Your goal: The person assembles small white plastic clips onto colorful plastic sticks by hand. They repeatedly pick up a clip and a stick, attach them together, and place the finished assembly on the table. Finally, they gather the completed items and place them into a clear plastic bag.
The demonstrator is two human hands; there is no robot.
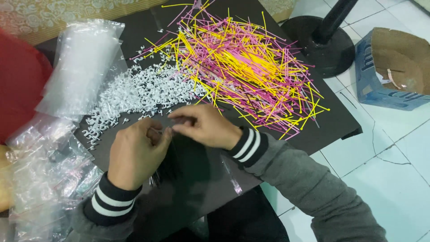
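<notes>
Left hand [134, 154]: curled shut around a small clear bag [156, 172] low on the black board [201, 179]; the bag looks light, limp and slick, best pinched at its mouth. Right hand [204, 125]: fingertips pinched closed at that mouth, contents too small to tell. Beyond: white clips [139, 92], pink and yellow ties [242, 62], both likely feather-light.

Grey sleeves, black-and-white striped cuffs
</notes>
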